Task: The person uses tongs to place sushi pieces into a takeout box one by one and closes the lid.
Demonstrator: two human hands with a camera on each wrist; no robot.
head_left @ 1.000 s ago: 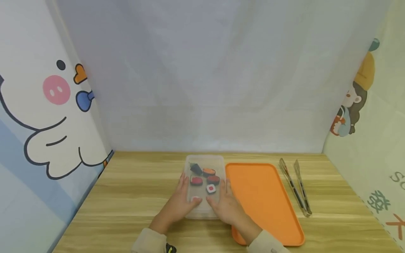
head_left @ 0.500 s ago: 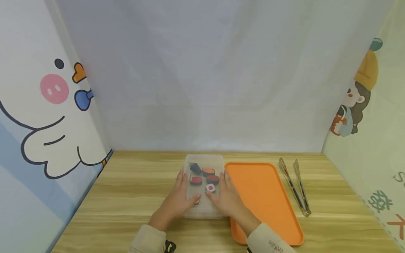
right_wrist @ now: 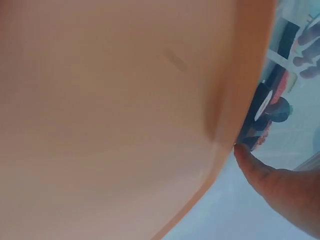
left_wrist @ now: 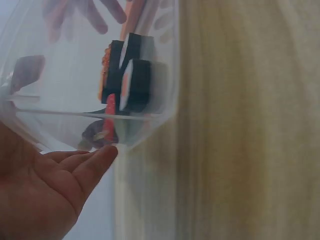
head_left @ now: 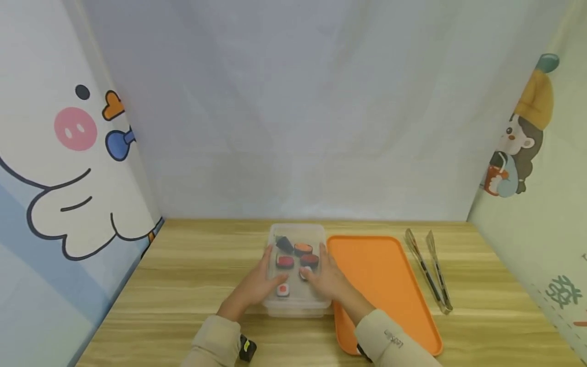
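Note:
A clear lidded plastic box (head_left: 298, 300) stands mid-table in the head view. Several sushi pieces (head_left: 303, 248) show through it, some wrapped in black, plus a white one with a red centre (head_left: 283, 289). My left hand (head_left: 257, 283) grips the box's left side, fingers along the wall and thumb over the lid. On the opposite side my right hand (head_left: 331, 279) holds it likewise, its thumb partly hiding one white piece. In the left wrist view, the left fingers (left_wrist: 95, 167) meet the box wall. The right wrist view shows a fingertip (right_wrist: 241, 149) at the box beside the tray.
Right of the box lies an orange tray (head_left: 385, 285), partly under my right forearm. Metal tongs with dark handles (head_left: 431, 275) lie spread beyond it. A pale curtain (head_left: 293, 112) closes off the back of the wooden table (head_left: 206, 244); printed cloths hang at both sides.
The left hand has shifted slightly, so the near-left white sushi piece has come into view. My right thumb has moved over the other white piece. Box, tray and tongs stay put.

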